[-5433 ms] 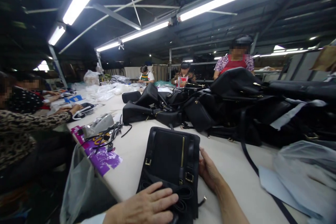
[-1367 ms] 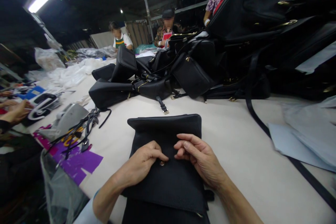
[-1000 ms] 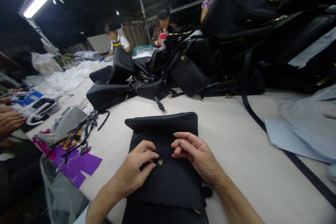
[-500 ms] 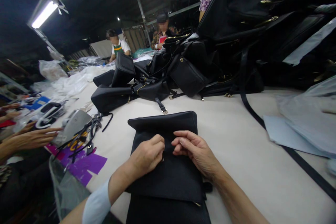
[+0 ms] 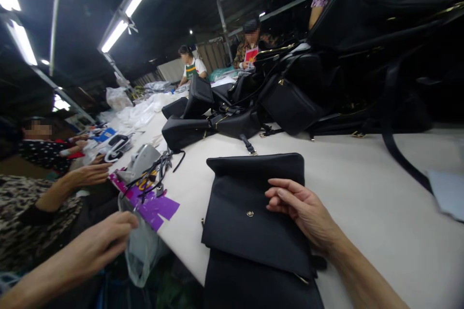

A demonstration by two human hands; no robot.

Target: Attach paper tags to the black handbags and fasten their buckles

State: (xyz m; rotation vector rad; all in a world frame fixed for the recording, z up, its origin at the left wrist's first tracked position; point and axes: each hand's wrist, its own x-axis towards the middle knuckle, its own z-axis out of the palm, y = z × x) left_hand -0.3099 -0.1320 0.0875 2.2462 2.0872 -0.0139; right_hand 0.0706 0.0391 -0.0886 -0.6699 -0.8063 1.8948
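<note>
A black leather bag lies flat on the white table in front of me, its flap closed over a small metal snap. My right hand rests on the flap just right of the snap, fingers loosely bent and gripping nothing. My left hand is off the table at the lower left, a little blurred. Its fingers are stretched toward the rim of a clear plastic bag that hangs at the table edge. I cannot tell whether they touch it.
A heap of black bags fills the far and right side of the table, one long strap trailing toward me. A grey tool, cords and purple paper lie at left. Other people's hands work at left; more people sit beyond.
My left hand has left the snap and swung down-left off the table to the plastic bag. My right hand stays on the flap. The view has turned left.
</note>
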